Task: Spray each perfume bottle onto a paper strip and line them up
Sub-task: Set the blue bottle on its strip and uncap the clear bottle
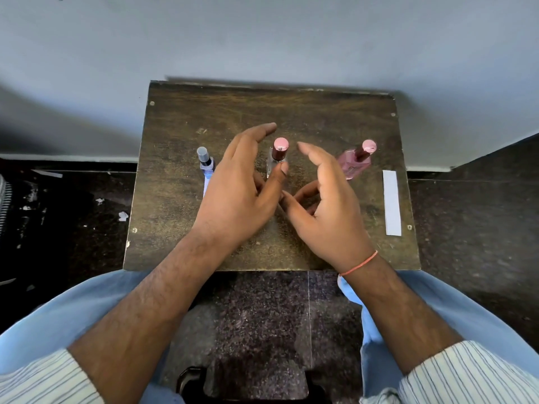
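Perfume bottles: three, all standing upright in a row on the small wooden table [291, 112]. Taking the middle bottle [278, 154] as landmark: it's clear glass with a dark neck and pink cap. Grey-capped bottle [205, 161] is sitting well to its left, pink bottle [357, 158] well to its right.

Paper strips: two showing. One white strip [392, 202] is lying flat beyond the pink bottle, near the table's right edge. A second strip [206, 185] is peeking out just below the grey-capped bottle, mostly hidden by your hand.

Your left hand [242, 196] is hovering just left of the middle bottle, fingers relaxed and spread wide, thumb tip overlapping the bottle's base in view; can't tell if it's touching. Your right hand [326, 205] is hovering just right of it, loosely cupped, gripping nothing. Both hands are flanking the middle bottle, thumbs nearly meeting just below it.
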`<action>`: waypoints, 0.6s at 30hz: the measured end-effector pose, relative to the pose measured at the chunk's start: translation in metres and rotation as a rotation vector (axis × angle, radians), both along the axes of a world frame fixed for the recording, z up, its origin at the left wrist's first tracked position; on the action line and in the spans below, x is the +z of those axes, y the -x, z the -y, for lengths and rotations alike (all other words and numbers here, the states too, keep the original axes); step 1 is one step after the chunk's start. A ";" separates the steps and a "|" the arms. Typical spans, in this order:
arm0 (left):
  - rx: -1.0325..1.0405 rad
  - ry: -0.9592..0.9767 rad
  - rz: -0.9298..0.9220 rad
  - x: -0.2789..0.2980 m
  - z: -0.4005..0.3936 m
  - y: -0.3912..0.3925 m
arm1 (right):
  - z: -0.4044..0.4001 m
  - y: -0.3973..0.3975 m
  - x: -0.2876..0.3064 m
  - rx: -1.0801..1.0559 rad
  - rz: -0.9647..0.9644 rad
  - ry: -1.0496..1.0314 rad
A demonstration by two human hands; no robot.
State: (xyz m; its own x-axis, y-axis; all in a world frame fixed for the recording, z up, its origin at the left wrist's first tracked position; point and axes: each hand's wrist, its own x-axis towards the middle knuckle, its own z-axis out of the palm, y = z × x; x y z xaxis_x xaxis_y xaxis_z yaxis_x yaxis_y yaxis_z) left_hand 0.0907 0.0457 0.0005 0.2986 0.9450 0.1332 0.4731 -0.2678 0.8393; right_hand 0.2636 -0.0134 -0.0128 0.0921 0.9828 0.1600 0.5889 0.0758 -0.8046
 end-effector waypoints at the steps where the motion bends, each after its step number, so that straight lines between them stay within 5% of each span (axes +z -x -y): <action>1: 0.005 0.022 -0.009 -0.001 -0.001 -0.001 | 0.000 0.000 0.001 0.001 0.003 0.030; 18: 0.010 0.284 0.246 -0.002 -0.005 -0.001 | -0.007 0.002 0.002 -0.048 -0.099 0.195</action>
State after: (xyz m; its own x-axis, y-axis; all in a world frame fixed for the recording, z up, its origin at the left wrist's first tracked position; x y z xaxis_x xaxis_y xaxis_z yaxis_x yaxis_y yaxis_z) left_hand 0.0917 0.0503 -0.0015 0.2809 0.9573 -0.0679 0.2493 -0.0044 0.9684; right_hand 0.2619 -0.0067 -0.0105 0.1449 0.9884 -0.0449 0.5058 -0.1130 -0.8552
